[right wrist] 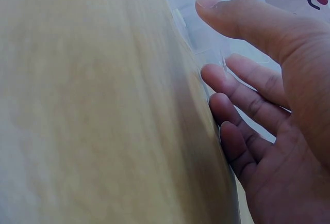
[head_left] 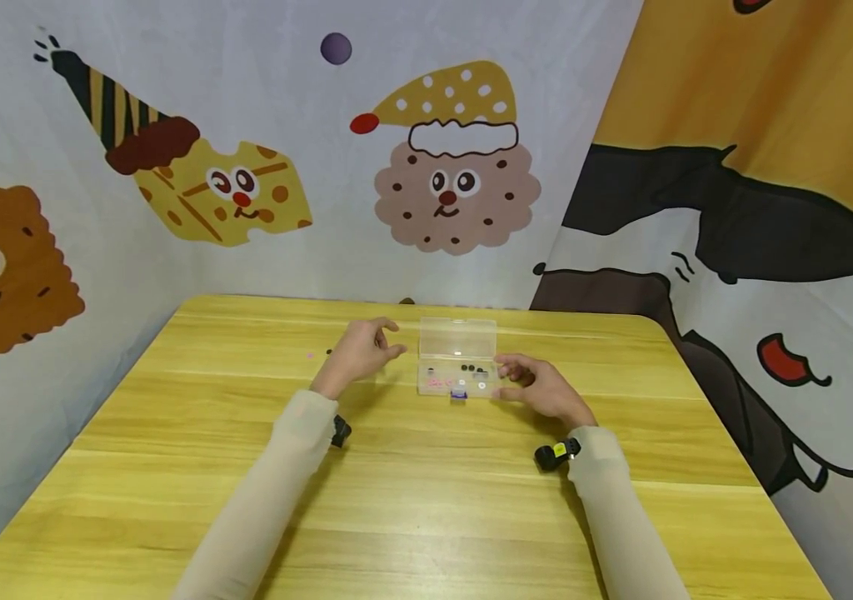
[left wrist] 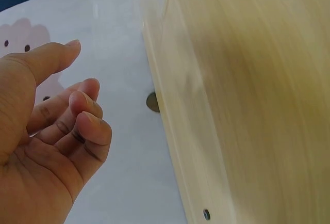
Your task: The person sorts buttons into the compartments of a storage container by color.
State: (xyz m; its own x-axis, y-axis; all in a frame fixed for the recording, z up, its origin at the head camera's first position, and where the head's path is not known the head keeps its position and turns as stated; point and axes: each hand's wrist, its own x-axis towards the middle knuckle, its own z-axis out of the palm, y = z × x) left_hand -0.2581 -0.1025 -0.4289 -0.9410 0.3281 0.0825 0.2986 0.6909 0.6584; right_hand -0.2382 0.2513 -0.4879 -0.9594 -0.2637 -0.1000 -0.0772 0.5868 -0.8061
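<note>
A clear plastic case [head_left: 430, 390] stands on the table with its lid [head_left: 458, 337] raised. Small black, pink and white pieces [head_left: 437, 383] lie inside, and a blue piece [head_left: 459, 395] shows at its front edge. To the left of the case, my left hand [head_left: 357, 354] hovers with loosely bent fingers and nothing in them. My right hand [head_left: 542, 387] is at the case's right side, thumb and fingers spread around that end. In the right wrist view the fingertips [right wrist: 212, 74] are right at the clear plastic.
A tiny pink piece [head_left: 310, 356] and a tiny black piece [head_left: 329, 352] lie on the wooden table [head_left: 396, 517] beyond the left wrist. The black one [left wrist: 207, 214] appears near the table edge in the left wrist view. A cartoon-printed curtain [head_left: 261, 275] hangs behind the table.
</note>
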